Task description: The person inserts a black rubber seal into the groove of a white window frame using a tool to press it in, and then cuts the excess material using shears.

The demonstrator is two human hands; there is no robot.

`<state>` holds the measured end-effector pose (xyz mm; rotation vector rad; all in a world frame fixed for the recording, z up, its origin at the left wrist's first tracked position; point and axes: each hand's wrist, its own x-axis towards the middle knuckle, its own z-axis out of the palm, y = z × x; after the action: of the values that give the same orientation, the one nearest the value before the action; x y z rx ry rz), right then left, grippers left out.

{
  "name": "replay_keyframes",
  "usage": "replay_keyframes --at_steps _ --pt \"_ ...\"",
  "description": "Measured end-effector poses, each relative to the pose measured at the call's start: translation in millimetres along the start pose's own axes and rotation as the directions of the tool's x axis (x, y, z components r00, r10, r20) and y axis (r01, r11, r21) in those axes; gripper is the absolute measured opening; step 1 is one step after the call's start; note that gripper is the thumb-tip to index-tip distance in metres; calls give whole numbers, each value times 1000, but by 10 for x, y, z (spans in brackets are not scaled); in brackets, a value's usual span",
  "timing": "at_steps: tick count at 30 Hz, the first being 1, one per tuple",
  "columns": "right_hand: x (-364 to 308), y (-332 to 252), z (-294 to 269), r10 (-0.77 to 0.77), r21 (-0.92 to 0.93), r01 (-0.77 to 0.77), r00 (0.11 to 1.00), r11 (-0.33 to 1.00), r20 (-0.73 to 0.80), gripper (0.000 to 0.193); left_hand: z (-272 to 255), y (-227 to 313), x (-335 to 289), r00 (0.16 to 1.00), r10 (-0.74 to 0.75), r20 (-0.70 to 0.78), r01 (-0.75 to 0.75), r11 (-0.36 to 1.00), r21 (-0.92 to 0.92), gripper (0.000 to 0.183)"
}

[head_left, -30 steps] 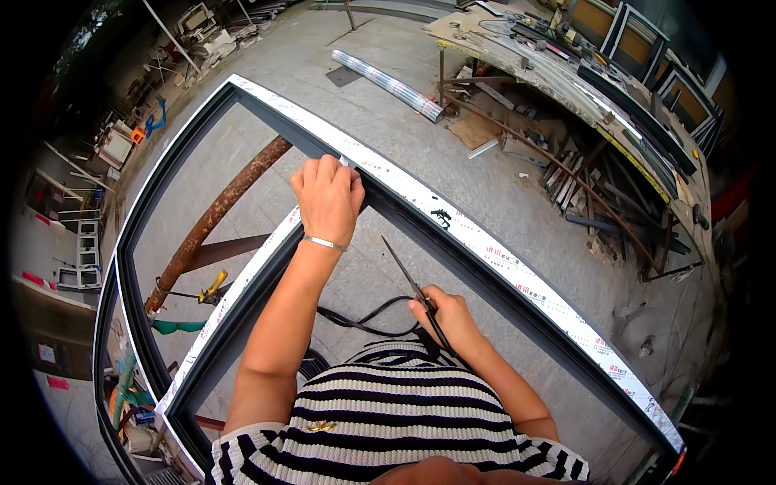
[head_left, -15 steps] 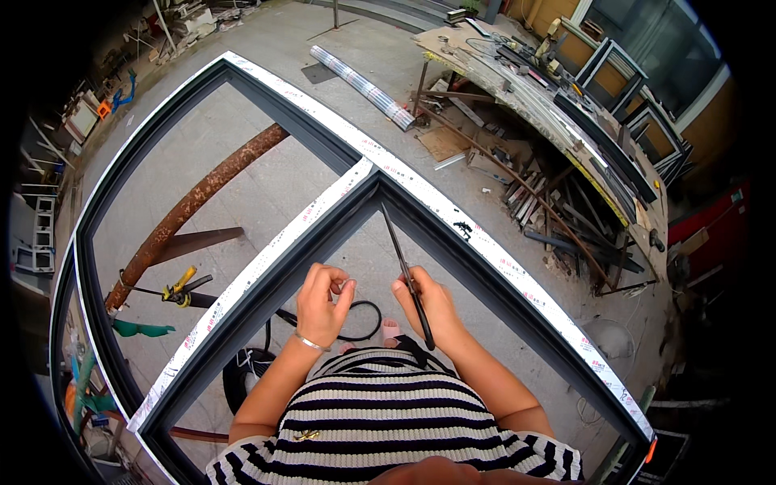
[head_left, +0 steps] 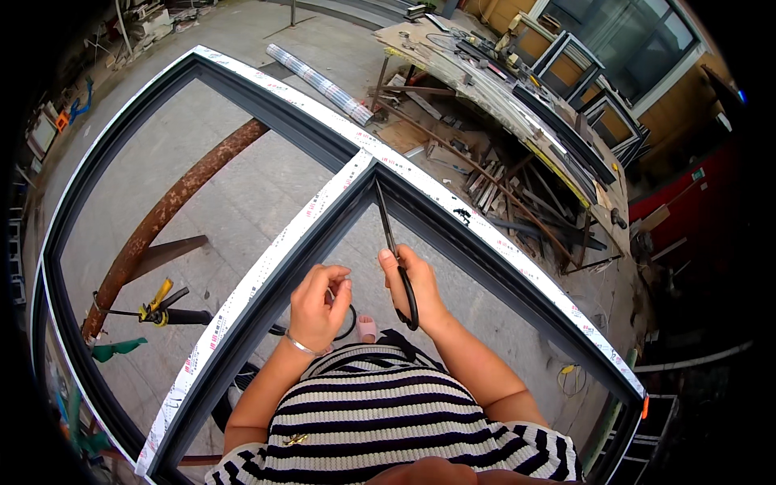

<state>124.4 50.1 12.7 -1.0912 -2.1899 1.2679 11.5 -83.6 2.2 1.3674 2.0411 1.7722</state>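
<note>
A large window frame [head_left: 279,250] with dark grey inner channels and white printed film on its faces surrounds me. My right hand [head_left: 416,279] is closed around black-handled scissors [head_left: 406,295]. Their long, thin blades point away from me, with the tip at the inner corner where the divider meets the far rail. To the left, my left hand [head_left: 317,303] hovers over the near opening with fingers curled and thumb close to the forefinger. Whether anything small is pinched there cannot be made out. Behind it, a black cord or hose [head_left: 349,322] loops near the floor.
A rusty curved pipe [head_left: 174,202] passes under the left opening, beside a yellow-and-black caulking gun [head_left: 174,307]. A wrapped roll [head_left: 319,83] lies on the floor beyond the frame. At the right, a cluttered workbench [head_left: 501,85] has scrap strips piled beneath it.
My view has shifted, so the surroundings sit further left. The scissors have turned, now showing their handle loop more fully, and their tip is nearer the inner corner. My left hand stays curled.
</note>
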Motion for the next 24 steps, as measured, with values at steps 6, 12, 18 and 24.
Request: replay_keyframes --at_steps 6,12,18,24 --pt "-6 -88 82 -16 9 17 996 1000 -87 43 -45 1 20 1000 -15 19 16 999 -43 15" --pt "-3 -140 41 -11 -9 9 991 1000 -133 41 -43 -3 16 999 -32 35 34 998 -52 15" --pt "-144 -316 -133 51 -56 -54 997 997 -58 39 -32 7 38 999 -26 21 26 999 -39 14" --pt "-180 -55 -84 2 -23 -3 999 1000 -50 36 -24 74 89 996 -44 74 44 999 5 13"
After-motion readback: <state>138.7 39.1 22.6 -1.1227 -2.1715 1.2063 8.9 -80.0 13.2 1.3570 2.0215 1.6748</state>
